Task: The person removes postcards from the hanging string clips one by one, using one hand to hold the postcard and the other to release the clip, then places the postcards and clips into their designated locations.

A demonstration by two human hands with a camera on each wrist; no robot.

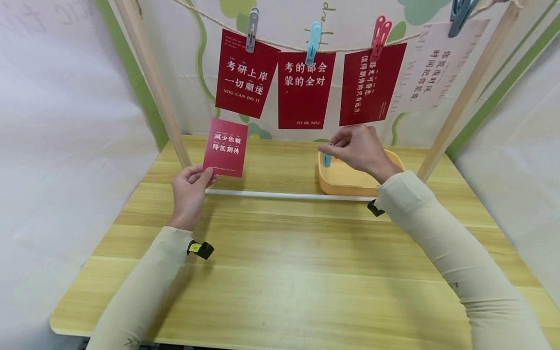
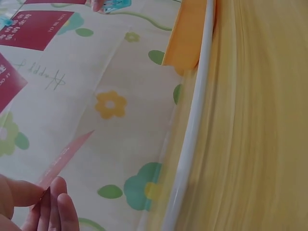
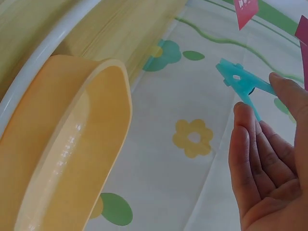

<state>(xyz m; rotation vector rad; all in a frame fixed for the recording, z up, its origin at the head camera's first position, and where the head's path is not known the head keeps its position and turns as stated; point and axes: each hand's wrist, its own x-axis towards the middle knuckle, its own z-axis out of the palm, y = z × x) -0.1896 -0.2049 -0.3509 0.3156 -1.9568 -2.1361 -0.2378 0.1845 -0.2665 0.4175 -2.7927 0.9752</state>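
My left hand [image 1: 189,193] pinches a red card [image 1: 225,147] with white lettering by its lower left corner, thumb in front. Seen edge-on in the left wrist view, the same card [image 2: 66,159] sticks up from between thumb and fingers. My right hand [image 1: 362,150] holds a light-blue clothespin [image 1: 326,160] above the yellow tray [image 1: 345,188]. In the right wrist view the clothespin [image 3: 244,83] is pinched by its handle ends between thumb and fingers. Overhead, a twine line [image 1: 280,47] carries cards: one red card [image 1: 246,73] hangs at left, a second red card [image 1: 306,90] beside it.
Another red card [image 1: 372,85] and a pale card [image 1: 444,68] hang further right. Grey [image 1: 252,30], blue [image 1: 313,43], pink [image 1: 380,38] and dark [image 1: 462,17] clothespins grip the line. Wooden posts stand left [image 1: 153,82] and right [image 1: 470,95]; a white rod [image 1: 284,195] crosses the table [image 1: 280,272].
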